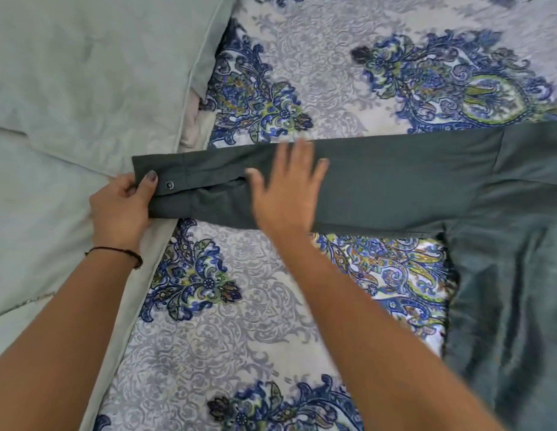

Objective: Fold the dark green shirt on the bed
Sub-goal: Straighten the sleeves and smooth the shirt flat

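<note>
The dark green shirt [411, 185] lies on the bed, its body at the right edge and one long sleeve stretched out to the left. My left hand [121, 206] pinches the buttoned cuff at the sleeve's left end, thumb on top beside the button. My right hand [286, 188] lies flat on the middle of the sleeve with straight, spread fingers; it is blurred. The rest of the shirt runs out of view at the right.
The bed carries a white sheet [240, 321] with blue and green paisley print. Two pale green pillows [84, 73] lie at the left, the lower one right under the cuff. A bit of pinkish cloth [193, 122] shows at the pillow's edge.
</note>
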